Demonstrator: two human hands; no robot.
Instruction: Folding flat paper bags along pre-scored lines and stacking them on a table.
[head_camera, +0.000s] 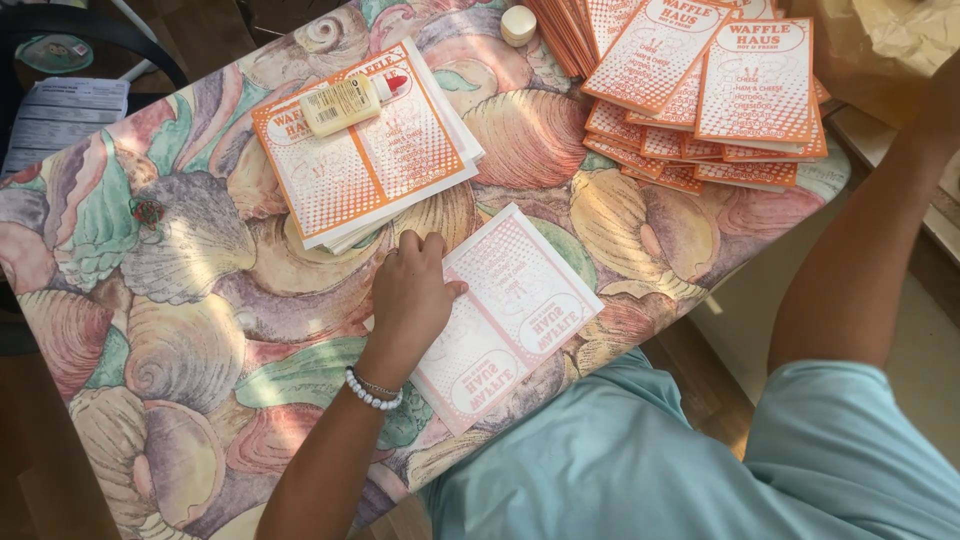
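Note:
My left hand rests palm down on the left half of a white sheet with faint orange print, which lies flat near the table's front edge. The fingers lie on the paper and grip nothing; a bead bracelet is on the wrist. My right forearm reaches up to the top right corner, where the hand passes out of view. A pile of the same orange-and-white printed sheets lies behind my left hand, with a yellowish glue bottle with a red tip lying on it.
The table has a cloth with a seashell pattern. A large fanned heap of folded orange-and-white sheets sits at the back right, a small white round cap beside it. Crumpled brown paper is at far right, grey papers at far left.

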